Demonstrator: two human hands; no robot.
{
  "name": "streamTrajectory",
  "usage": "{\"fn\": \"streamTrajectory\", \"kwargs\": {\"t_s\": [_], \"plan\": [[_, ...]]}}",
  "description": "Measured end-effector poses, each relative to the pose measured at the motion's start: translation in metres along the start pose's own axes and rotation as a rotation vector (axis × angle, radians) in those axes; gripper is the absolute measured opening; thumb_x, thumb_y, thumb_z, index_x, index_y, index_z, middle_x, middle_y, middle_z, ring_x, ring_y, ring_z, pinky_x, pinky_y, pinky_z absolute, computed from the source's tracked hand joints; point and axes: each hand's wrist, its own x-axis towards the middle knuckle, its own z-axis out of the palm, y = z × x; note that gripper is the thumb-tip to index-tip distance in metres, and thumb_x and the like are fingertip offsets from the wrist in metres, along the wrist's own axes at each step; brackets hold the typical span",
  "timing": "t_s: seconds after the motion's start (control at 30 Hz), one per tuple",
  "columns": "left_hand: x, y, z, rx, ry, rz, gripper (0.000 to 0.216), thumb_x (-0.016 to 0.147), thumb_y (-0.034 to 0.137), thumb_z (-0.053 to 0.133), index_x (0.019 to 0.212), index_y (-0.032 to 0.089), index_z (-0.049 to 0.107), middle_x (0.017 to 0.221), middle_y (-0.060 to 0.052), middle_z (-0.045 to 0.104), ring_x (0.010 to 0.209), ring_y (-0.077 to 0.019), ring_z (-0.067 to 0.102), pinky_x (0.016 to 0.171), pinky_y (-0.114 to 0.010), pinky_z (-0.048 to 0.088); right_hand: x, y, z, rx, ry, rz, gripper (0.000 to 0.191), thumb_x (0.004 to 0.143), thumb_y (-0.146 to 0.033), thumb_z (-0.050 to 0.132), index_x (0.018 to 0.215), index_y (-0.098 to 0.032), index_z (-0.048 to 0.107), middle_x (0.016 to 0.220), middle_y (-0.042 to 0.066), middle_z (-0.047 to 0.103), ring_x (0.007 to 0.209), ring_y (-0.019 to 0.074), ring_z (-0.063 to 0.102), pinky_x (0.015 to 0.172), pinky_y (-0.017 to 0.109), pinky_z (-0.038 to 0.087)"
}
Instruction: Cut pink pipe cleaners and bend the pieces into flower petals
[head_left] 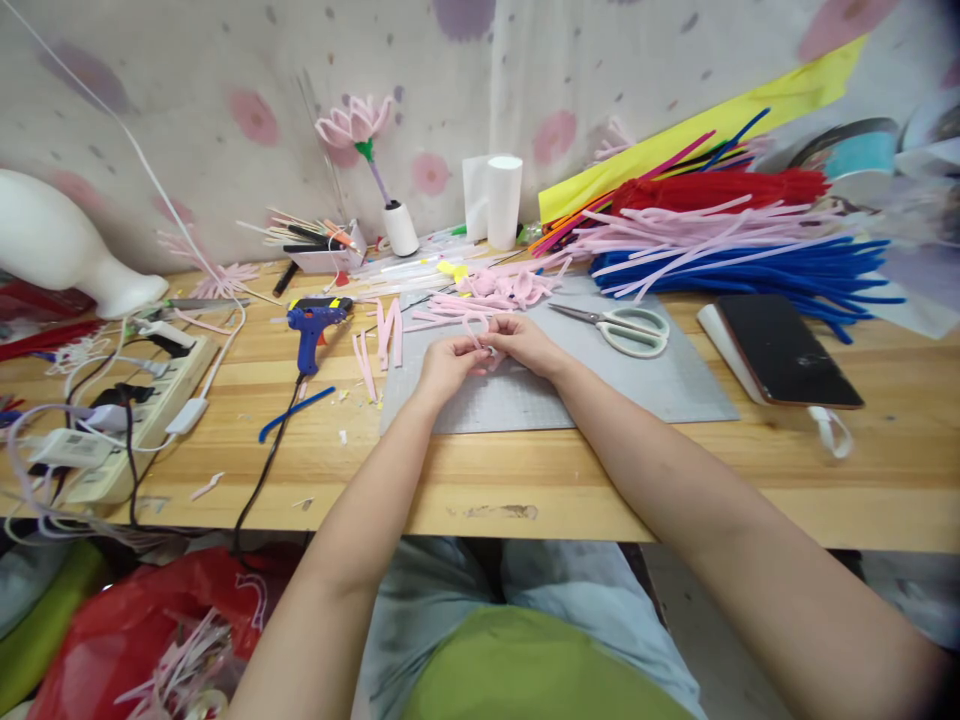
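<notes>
Over the grey cutting mat point(645, 395), my left hand point(448, 368) and my right hand point(521, 343) meet, fingers closed in a pinch. Between them is a pink pipe cleaner point(474, 322), bent into a loop that rises above the fingertips; its lower part is hidden by my fingers. Just beyond my hands lies a pile of pink pipe cleaner pieces point(517, 287), some shaped into petals. To the right of my right hand, scissors point(634, 331) with pale handles rest on the mat. Cut pink strips point(388, 333) lie left of my left hand.
A blue glue gun point(311, 325) and a power strip point(150, 420) with cables are on the left. Bundles of blue pipe cleaners point(735, 275) and a black-screened phone point(791, 350) lie right. A pink flower point(360, 125) stands in a white holder point(400, 228) at the back.
</notes>
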Motion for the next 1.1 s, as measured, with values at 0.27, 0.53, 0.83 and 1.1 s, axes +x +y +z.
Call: {"fn": "streamTrajectory", "kwargs": {"t_s": [0.27, 0.53, 0.83, 1.1], "plan": [[-0.003, 0.003, 0.000, 0.088, -0.021, -0.057, 0.002, 0.068, 0.010, 0.063, 0.068, 0.009, 0.065, 0.064, -0.003, 0.066, 0.060, -0.0116, 0.063, 0.058, -0.024, 0.050, -0.002, -0.010, -0.001, -0.014, 0.080, -0.064, 0.034, 0.063, -0.044, 0.070, 0.064, -0.014, 0.054, 0.052, -0.005, 0.049, 0.044, 0.0045, 0.041, 0.041, 0.018, 0.033], [-0.007, 0.004, 0.007, 0.054, -0.120, -0.133, 0.011, 0.064, 0.012, 0.072, 0.070, 0.009, 0.064, 0.064, -0.003, 0.066, 0.059, -0.0115, 0.064, 0.061, -0.024, 0.050, 0.000, -0.012, -0.014, 0.052, -0.001, -0.028, 0.030, 0.065, -0.040, 0.068, 0.064, -0.012, 0.058, 0.041, -0.009, 0.032, 0.037, 0.0018, 0.024, 0.039, 0.019, 0.016], [-0.003, 0.001, 0.012, -0.134, -0.058, -0.074, 0.026, 0.059, 0.017, 0.077, 0.082, 0.009, 0.067, 0.071, -0.004, 0.069, 0.062, -0.0117, 0.064, 0.069, -0.028, 0.052, 0.010, -0.005, -0.007, 0.382, 0.105, 0.021, 0.022, 0.070, -0.029, 0.068, 0.068, -0.013, 0.053, 0.043, -0.010, 0.028, 0.038, 0.0013, 0.020, 0.036, 0.015, 0.013], [-0.004, 0.001, 0.008, -0.157, -0.099, -0.122, 0.032, 0.057, 0.014, 0.077, 0.086, 0.009, 0.065, 0.071, -0.004, 0.069, 0.062, -0.0108, 0.064, 0.064, -0.023, 0.051, 0.006, -0.014, -0.012, 0.470, 0.053, 0.096, 0.020, 0.073, -0.027, 0.066, 0.074, -0.015, 0.050, 0.050, -0.009, 0.035, 0.041, 0.0024, 0.023, 0.035, 0.013, 0.016]]}}
